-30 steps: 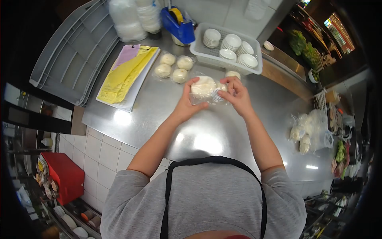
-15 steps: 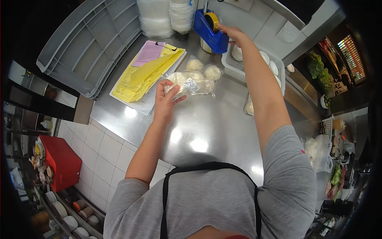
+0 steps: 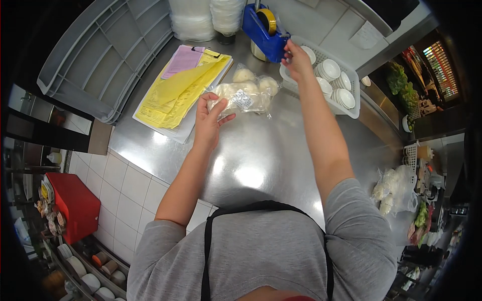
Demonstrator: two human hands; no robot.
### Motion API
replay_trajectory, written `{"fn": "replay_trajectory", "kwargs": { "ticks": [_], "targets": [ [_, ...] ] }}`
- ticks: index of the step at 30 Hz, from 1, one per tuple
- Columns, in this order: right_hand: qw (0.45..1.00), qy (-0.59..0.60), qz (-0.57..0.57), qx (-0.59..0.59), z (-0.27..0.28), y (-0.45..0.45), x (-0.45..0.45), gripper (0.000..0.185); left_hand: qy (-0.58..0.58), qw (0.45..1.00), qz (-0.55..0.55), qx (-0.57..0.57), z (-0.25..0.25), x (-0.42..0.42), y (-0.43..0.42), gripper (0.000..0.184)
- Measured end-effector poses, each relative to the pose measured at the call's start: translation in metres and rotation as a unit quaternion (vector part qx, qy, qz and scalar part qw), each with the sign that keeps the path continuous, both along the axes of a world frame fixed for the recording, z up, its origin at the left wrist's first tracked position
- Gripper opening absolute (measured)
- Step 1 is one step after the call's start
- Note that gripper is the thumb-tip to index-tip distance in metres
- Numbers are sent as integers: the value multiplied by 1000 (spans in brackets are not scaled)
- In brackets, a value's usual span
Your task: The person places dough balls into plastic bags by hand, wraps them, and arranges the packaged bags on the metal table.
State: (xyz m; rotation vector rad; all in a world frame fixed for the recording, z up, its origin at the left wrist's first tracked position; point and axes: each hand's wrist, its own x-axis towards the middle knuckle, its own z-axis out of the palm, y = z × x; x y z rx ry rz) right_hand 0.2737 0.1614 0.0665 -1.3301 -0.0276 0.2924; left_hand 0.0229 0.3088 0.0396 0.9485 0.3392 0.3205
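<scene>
Tape dispenser (image 3: 262,41) is blue, its tape roll (image 3: 272,23) yellow. Yellow sheets (image 3: 165,104) show dark printed lines; the slip (image 3: 183,61) is lilac-pink. Bagged buns (image 3: 229,92) are creamy white. T-shirt (image 3: 268,246) reads heathered grey, apron strap (image 3: 206,251) black. Crate (image 3: 110,47) is grey, box (image 3: 79,206) red. Floor tiles (image 3: 119,193) are white, gridded by darker grout

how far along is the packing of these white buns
Done: white round buns sit inside a clear plastic bag with a printed label. In hand: the left hand grips that bag; the right hand is at the blue tape dispenser. Left, probably: taping this bag shut. I cannot tell whether the bagged buns behind it are sealed.
</scene>
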Motion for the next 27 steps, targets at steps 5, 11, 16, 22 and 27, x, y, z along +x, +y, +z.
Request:
{"fn": "replay_trajectory", "kwargs": {
  "ticks": [5,11,16,22,27],
  "targets": [
    [991,111,-19,67,-10,14,-16,23,3,998,38,53,9,10,-10,23],
    [915,-149,363,-93,55,-10,-91,28,16,994,21,105,7,10,-7,22],
    [613,-498,455,-412,94,-8,-125,32,19,990,-47,128,14,7,-19,21],
    [548,-523,405,-512,87,-33,-141,41,-54,953,-153,256,-1,-2,-20,22],
    [775,-262,454,-354,22,-93,-156,45,-115,910,-332,221,7,-17,-35,20]
  ]
}}
